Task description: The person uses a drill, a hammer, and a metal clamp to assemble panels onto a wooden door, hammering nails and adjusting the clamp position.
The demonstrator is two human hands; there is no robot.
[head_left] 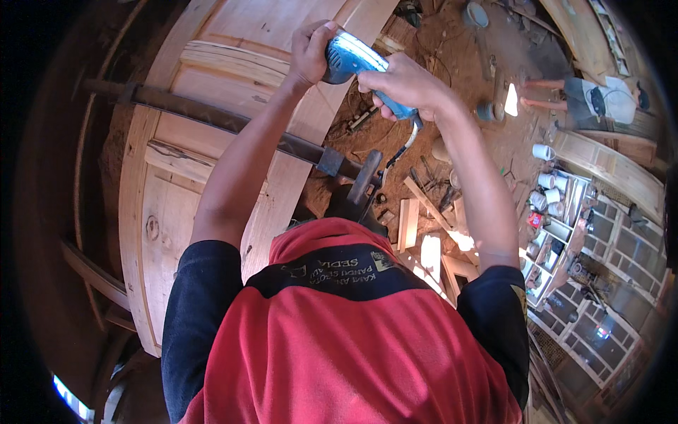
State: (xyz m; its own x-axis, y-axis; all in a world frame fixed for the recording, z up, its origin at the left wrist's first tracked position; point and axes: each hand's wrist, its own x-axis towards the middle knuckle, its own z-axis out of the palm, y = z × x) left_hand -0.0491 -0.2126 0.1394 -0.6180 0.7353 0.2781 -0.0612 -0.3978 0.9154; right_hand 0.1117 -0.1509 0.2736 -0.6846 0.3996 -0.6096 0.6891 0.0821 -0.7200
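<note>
**Both hands on a blue power tool at the edge of a wooden door**

A large unfinished wooden door point(205, 141) fills the left half of the view, pale panels set in a frame, its long edge running up toward the top of the picture. A dark metal bar clamp point(233, 124) lies across it from the upper left down to a clamp head near the middle. To the right of the door the dirt floor point(459, 63) is strewn with wood offcuts point(417, 219) and small tools. A second person point(600, 99) in a light shirt is at the upper right, well apart, and a glazed window frame point(621, 283) lies at the lower right beside a cluster of white cups point(547, 187).

The blue power tool point(357, 63) sits at the top centre, against the door's edge. The left hand point(311, 49) wraps over its front end, fingers curled closed on the housing. The right hand point(406, 85) grips the rear handle, fingers closed around it. A white cord point(402, 152) drops from the handle.
</note>
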